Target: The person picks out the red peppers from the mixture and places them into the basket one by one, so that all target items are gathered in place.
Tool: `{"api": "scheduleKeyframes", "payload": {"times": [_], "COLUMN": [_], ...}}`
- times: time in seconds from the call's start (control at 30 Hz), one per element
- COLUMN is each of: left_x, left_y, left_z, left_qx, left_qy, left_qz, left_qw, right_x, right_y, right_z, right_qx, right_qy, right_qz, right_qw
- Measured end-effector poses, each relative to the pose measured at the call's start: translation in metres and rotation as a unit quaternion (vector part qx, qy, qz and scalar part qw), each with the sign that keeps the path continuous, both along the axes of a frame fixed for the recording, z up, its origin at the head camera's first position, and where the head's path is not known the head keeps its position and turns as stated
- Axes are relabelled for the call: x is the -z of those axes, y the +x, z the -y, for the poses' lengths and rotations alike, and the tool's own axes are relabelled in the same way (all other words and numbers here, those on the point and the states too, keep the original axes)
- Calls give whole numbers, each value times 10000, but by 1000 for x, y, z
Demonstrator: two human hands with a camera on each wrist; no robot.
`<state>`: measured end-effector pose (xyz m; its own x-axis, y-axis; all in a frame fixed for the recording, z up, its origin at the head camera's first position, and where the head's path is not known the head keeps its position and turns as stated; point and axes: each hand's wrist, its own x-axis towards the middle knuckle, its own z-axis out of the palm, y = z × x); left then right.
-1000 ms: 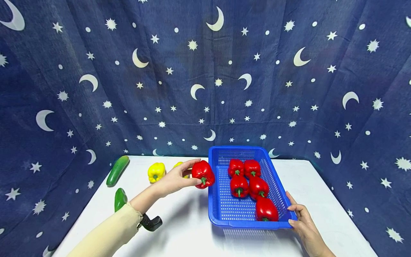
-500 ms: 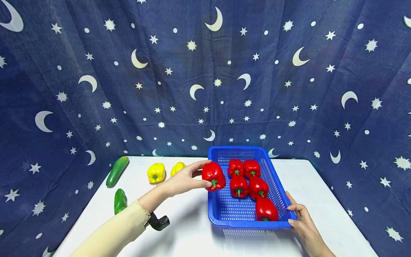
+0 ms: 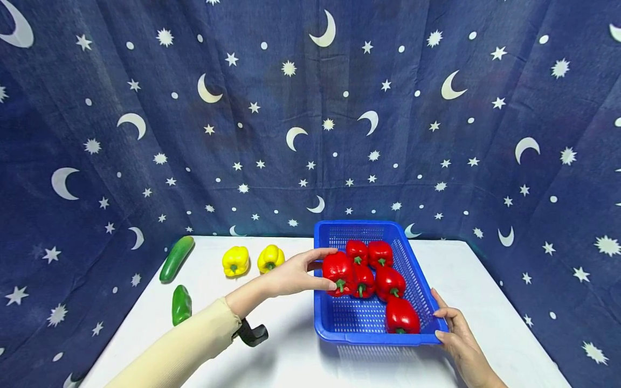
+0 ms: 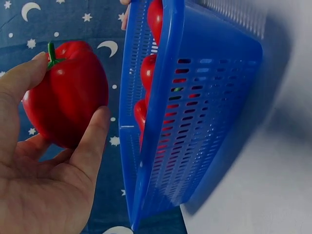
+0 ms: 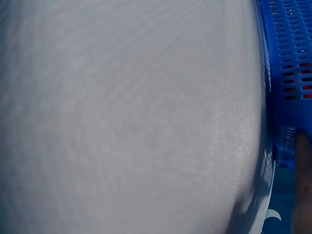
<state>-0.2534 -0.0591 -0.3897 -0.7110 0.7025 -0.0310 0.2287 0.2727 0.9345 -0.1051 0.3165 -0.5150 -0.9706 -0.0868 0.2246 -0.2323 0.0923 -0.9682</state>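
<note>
My left hand (image 3: pixel 296 275) grips a red bell pepper (image 3: pixel 338 272) between thumb and fingers, over the left part of the blue plastic basket (image 3: pixel 368 338). In the left wrist view the held pepper (image 4: pixel 70 92) has its green stem beside the thumb, above the level of the basket rim (image 4: pixel 153 112). Several red bell peppers (image 3: pixel 390 283) lie inside the basket; the held one partly covers one of them in the head view. My right hand (image 3: pixel 461 339) holds the basket at its near right corner, thumb at the rim. One finger (image 5: pixel 303 180) shows against the basket in the right wrist view.
Two yellow bell peppers (image 3: pixel 235 261) lie on the white table (image 3: pixel 286 355), left of the basket. Farther left are a cucumber (image 3: pixel 177 259) and a shorter green vegetable (image 3: pixel 181 305). A dark blue curtain (image 3: pixel 271 134) with moons and stars stands behind the table.
My left hand has carried the red bell pepper to the right, from beside the basket's left rim to over its inside. The right hand stays at the basket's corner.
</note>
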Motion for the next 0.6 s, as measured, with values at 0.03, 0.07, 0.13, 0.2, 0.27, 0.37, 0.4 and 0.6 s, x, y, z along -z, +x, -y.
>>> {"api": "scheduleKeyframes", "payload": {"times": [0.03, 0.07, 0.13, 0.2, 0.27, 0.37, 0.4, 0.6], "left_x": [1, 1, 2, 3, 4, 6, 6, 9], "left_y": [0, 0, 0, 1, 0, -1, -1, -1], "left_z": [-2, -3, -5, -8, -9, -13, -14, -19], "left_qx": [15, 47, 109, 174, 234, 314, 339, 430], "left_qy": [-31, -36, -66, -122, -197, -304, -341, -528], "left_qz": [-15, -22, -47, -94, -171, -325, -374, -488], "left_qw": [10000, 10000, 9999, 9997, 9994, 9985, 9981, 9965], "right_x": [0, 0, 0, 0, 0, 0, 0, 1], "right_y": [0, 0, 0, 0, 0, 0, 0, 0], "right_z": [0, 0, 0, 0, 0, -1, -1, -1], "right_qx": [1, 1, 11, 44, 85, 114, 110, 29], "right_qy": [-1, -5, 0, 16, 61, 84, 81, 51], "right_qz": [-7, -11, -7, 8, 56, 101, 105, 95], "right_qw": [10000, 10000, 10000, 10000, 9999, 9998, 9999, 9999]}}
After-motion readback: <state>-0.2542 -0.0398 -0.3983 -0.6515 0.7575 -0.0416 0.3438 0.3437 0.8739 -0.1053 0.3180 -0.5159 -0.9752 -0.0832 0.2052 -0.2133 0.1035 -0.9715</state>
